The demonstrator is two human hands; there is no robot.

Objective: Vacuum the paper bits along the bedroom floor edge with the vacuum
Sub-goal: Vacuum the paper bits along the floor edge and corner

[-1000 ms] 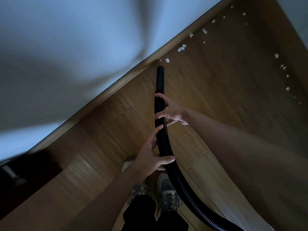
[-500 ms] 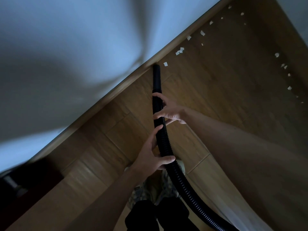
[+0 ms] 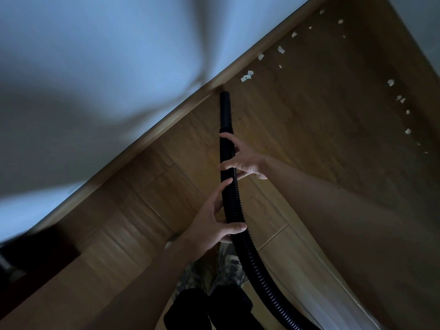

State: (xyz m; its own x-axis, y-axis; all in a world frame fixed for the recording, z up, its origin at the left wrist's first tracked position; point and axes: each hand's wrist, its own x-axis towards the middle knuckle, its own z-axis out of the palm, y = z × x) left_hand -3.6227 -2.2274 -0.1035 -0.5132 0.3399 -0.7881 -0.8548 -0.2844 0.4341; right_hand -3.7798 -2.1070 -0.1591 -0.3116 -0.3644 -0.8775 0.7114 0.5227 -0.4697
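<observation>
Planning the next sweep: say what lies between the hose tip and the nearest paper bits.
Only bare wood floor, in the head view, separates the hose tip from those paper bits.

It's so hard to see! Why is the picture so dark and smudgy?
Head view: dim room light, so the black hose shows little detail against the brown floor; soft grey shadows smear across the wall; the white paper bits by the skirting board show up brightest; the dark lower-left corner is too blurred to tell.
</observation>
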